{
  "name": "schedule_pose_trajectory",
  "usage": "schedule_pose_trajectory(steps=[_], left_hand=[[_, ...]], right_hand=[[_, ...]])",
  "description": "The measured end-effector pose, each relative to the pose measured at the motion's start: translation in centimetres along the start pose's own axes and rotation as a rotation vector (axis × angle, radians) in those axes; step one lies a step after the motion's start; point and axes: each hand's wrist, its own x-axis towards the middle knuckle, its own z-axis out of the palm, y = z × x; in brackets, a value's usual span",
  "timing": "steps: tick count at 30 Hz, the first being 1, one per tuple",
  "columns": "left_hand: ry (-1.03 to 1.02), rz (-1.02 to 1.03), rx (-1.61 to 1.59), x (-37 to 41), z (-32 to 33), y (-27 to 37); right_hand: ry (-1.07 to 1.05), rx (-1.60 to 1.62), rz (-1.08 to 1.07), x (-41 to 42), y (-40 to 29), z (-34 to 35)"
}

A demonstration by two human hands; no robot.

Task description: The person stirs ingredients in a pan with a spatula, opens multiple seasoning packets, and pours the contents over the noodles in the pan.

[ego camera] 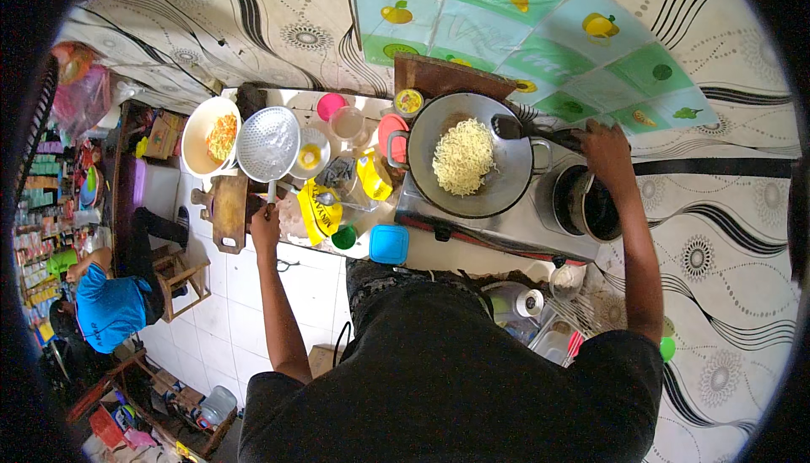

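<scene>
At the left, my left hand grips the handle of a perforated metal strainer. Its bowl hangs between a cream bucket with noodles and orange bits inside and a small bowl holding something yellow. A metal wok with a heap of pale noodles sits on the stove. Inside the wok rests the head of a black spatula. My right hand, blurred, is by the wall near the spatula's handle end; whether it holds the handle is unclear. Below it stands a dark-insided pot.
Wooden cutting boards, yellow packets, a blue lidded box and a green cup crowd the counter. The metal stove reaches the patterned wall. A person in blue is at the left by stocked shelves.
</scene>
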Motion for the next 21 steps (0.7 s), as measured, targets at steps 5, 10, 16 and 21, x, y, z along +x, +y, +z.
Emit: schedule_pose_trajectory(steps=[5, 10, 16, 21], left_hand=[[-0.199, -0.03, 0.284, 1.7, 2.5, -6.1], [-0.225, -0.13, 0.208, 2.2, 4.7, -8.3], [-0.197, -0.017, 0.072, 1.3, 5.2, -9.0], [-0.342, -0.236, -0.003, 1.3, 6.4, -4.9]], right_hand=[[-0.058, 0.036, -0.15, 5.6, -0.5, 6.3], [0.056, 0.243, -0.275, 5.3, -3.6, 5.0], [-0.255, 0.4, -0.151, 1.7, -4.6, 4.5], [-0.312, 0.318, 0.081, -0.3, -6.7, 4.4]])
